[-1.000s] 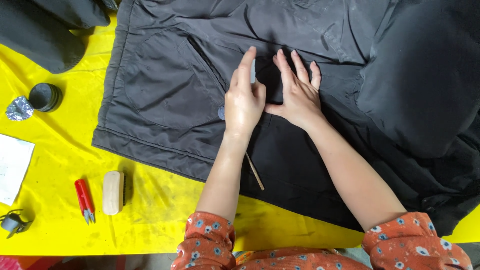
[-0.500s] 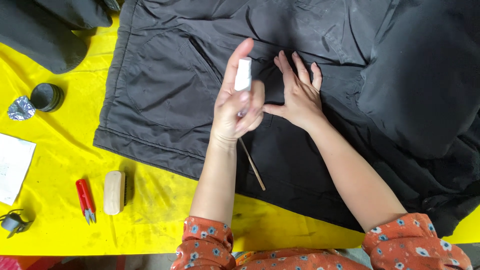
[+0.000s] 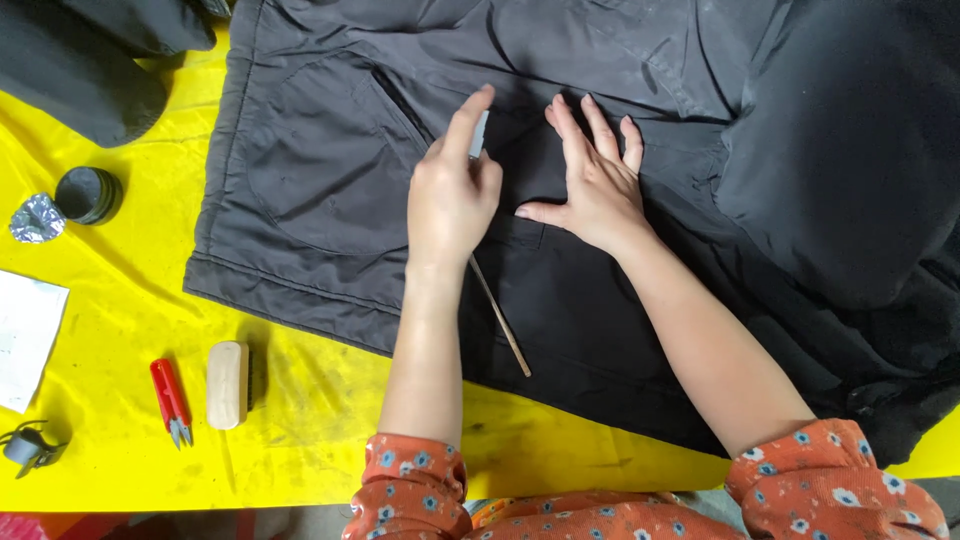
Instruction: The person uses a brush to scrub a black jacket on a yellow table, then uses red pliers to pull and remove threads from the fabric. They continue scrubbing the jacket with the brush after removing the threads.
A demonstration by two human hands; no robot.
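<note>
Viewing: head camera looking straight down; I see both bare hands on a dark grey padded fabric garment spread flat over the yellow covered surface.
Left hand: my left hand sits on the garment just right of the slanted pocket opening, index finger stretched up along a small white chalk-like piece.
Left grip: clenched on the white piece, pinched between thumb and fingers; only its top end shows, the rest is hidden in the hand.
Right hand: my right hand lies flat on the cloth just beside the left hand, fingers spread and pointing up, thumb out towards the left hand.
Right grip: released, palm pressing the fabric, nothing grasped.
White piece: over the middle of the garment, between the pocket opening and the right hand's fingers; I cannot tell if its tip touches the cloth.
Stick: a thin pale wooden stick lies slanted on the garment below the left wrist, between the two forearms.
Sleeves: orange flowered cuffs at the bottom edge.
Left side of surface: red thread snips just beside a pale wooden oblong block, both near the hem; a round black tin with a crumpled foil scrap touching it; a white paper sheet at the edge; a small dark clip in the corner.
Top left: another dark cloth bundle, apart from the garment.
</note>
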